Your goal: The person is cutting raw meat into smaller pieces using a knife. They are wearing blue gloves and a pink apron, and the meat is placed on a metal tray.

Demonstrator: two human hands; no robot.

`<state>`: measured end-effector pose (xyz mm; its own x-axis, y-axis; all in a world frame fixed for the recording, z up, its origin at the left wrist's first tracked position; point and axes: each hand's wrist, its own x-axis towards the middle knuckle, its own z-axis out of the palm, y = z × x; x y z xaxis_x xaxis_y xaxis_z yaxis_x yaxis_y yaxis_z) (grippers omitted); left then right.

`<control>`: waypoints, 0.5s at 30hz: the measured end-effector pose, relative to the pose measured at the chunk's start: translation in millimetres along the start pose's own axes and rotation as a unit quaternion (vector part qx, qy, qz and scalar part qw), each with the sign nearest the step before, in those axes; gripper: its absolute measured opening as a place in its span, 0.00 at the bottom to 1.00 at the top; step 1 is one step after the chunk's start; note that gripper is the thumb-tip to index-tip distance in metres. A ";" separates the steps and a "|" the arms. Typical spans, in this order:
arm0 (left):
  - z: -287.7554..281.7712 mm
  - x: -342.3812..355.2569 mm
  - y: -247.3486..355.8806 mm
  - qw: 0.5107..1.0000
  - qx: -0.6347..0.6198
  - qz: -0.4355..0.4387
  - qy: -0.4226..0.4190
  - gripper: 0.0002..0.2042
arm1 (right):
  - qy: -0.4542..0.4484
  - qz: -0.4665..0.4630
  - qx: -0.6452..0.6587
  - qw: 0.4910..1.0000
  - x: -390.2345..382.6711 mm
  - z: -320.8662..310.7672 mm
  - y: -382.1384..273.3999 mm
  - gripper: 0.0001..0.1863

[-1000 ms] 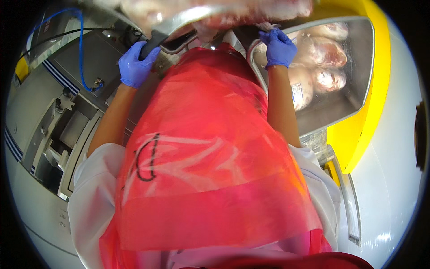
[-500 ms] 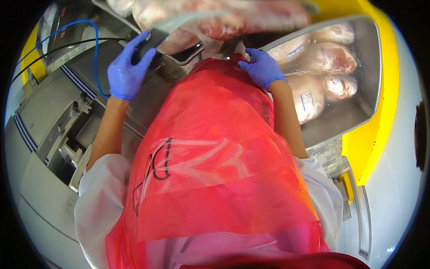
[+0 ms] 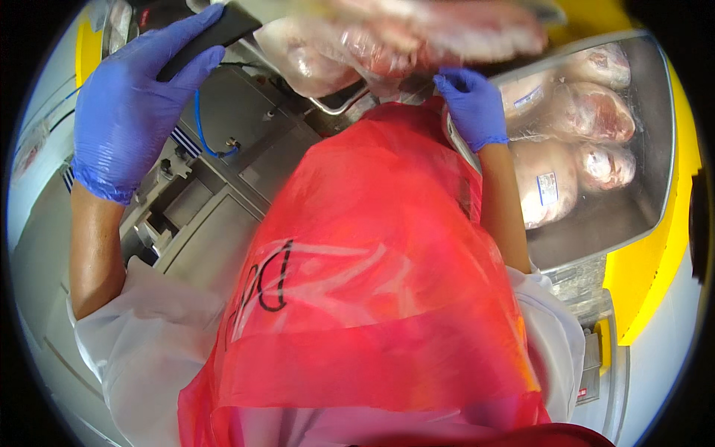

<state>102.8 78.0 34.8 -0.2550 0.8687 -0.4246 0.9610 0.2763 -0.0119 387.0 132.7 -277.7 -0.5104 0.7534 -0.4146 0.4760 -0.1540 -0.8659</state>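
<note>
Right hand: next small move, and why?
Probably settle the right hand on the pale-and-red meat in front to steady it: the hand is close to the meat's near edge, contact unclear, and no tool shows in it, while the left hand is occupied holding a dark flat object.

Meat-processing room: wrapped meat in a steel tub.

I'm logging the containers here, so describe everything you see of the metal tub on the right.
The metal tub looks grey, open-topped and rimmed, with rounded corners. It sits right of the red apron, against yellow structure, holding several film-wrapped meat pieces. The right hand overlaps its left end; contact is unclear.
</note>
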 end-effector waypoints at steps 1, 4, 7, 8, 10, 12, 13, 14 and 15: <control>-4.4 4.2 6.5 0.999 0.028 -0.019 -0.013 0.20 | -0.010 0.032 0.035 0.999 -1.5 -2.4 -3.7 0.15; -5.2 12.5 6.3 1.000 0.017 0.017 0.009 0.20 | 0.013 0.003 0.002 1.000 -0.7 -3.3 -3.8 0.15; -14.9 17.3 17.4 0.998 0.053 0.034 0.019 0.20 | -0.008 0.059 0.043 0.997 3.1 -8.7 -2.0 0.15; -21.0 19.0 21.3 0.998 0.064 0.026 0.014 0.20 | -0.013 0.052 0.063 0.997 4.2 -4.8 3.1 0.15; -30.6 27.1 27.9 0.998 0.064 0.014 0.009 0.21 | -0.008 0.037 0.089 0.995 8.4 -7.0 11.5 0.15; -37.1 35.4 31.4 0.997 0.072 0.003 -0.004 0.21 | 0.002 0.033 0.099 0.994 12.3 -8.0 8.3 0.15; -39.2 39.0 32.8 0.996 0.088 -0.001 -0.014 0.21 | 0.003 0.031 0.104 0.994 12.3 -9.3 6.1 0.15; -41.8 43.5 36.5 0.994 0.103 -0.005 -0.026 0.21 | 0.006 0.033 0.086 0.996 14.5 -16.1 1.2 0.15; -46.3 43.2 44.3 0.992 0.121 -0.017 -0.042 0.21 | 0.000 0.032 0.074 0.997 17.1 -24.1 -6.5 0.15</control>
<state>129.4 146.8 57.9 -0.2871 0.8208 -0.4938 0.9523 0.1891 -0.2394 392.4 162.0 -272.4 -0.4824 0.7388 -0.4706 0.3965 -0.2949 -0.8694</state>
